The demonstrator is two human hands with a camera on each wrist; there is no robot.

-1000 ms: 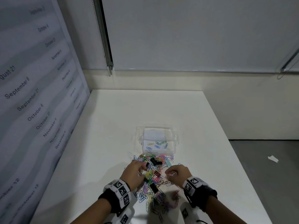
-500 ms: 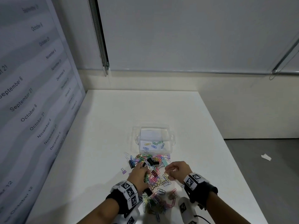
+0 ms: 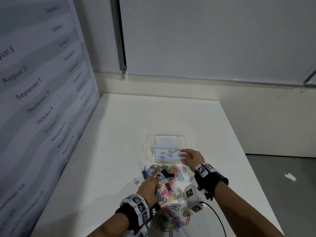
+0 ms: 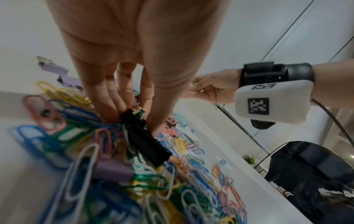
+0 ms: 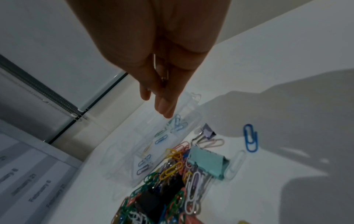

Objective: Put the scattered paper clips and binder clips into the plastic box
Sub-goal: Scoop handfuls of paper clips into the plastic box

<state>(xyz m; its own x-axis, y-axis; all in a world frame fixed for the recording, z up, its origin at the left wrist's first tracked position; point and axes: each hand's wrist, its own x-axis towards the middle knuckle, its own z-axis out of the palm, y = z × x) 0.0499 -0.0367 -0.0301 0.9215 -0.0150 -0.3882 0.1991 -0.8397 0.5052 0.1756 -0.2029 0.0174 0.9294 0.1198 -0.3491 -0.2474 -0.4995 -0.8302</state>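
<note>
White table (image 3: 119, 134) fills the space between a wall calendar banner (image 3: 42, 100) and a window blind (image 3: 205, 40), and the clear plastic box (image 3: 150, 139) sits near its middle, lid off, with only a few paper clips in the box (image 3: 168, 152) so far. Everything else is placed relative to that box: just on the near side of it lies the heap of coloured paper clips (image 3: 171, 194), with a mint binder clip (image 5: 206, 162) at the heap's edge nearest the box's right corner and a small purple binder clip (image 3: 136, 181) lying apart to the left of the heap.

The right hand (image 3: 191, 158) hangs over the box's near right corner, fingers pointing down and pressed together on something thin and metallic, likely a clip (image 5: 161, 68) about to be let go; it is held high, probably so the drop lands inside the walls. The left hand (image 3: 148, 187) is down in the heap, well short of the box, its fingertips (image 4: 113, 109) pinching a black binder clip (image 4: 145, 136) by one end, which looks like the next load being gathered while the other hand unloads. Most of the heap is yet to be moved
</note>
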